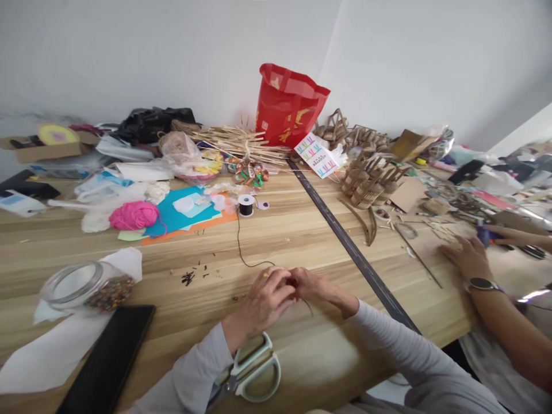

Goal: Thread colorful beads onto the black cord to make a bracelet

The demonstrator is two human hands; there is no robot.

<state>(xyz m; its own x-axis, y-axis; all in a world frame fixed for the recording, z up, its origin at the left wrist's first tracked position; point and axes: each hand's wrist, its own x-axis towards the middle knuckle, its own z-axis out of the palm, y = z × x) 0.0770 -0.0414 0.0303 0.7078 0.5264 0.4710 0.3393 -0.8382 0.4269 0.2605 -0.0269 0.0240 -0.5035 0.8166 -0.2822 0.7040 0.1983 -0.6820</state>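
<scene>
My left hand (268,294) and my right hand (311,284) meet over the front of the wooden table, fingertips closed together. A thin black cord (238,241) runs from a white-ended spool (245,206) into my fingers, and its loose tail hangs out below my right hand. What else sits between the fingertips is hidden. Partly under my left wrist lie scissors (259,376) with pale green handles. Short black cord scraps (188,278) are scattered to the left of my hands.
At left are a glass jar (71,284) of beads on its side, a black flat slab (107,356) and pink yarn (134,215). A red bag (288,106) and woven baskets (366,178) stand behind. A co-worker's hand (468,256) is at right, beyond a dark strip (345,236).
</scene>
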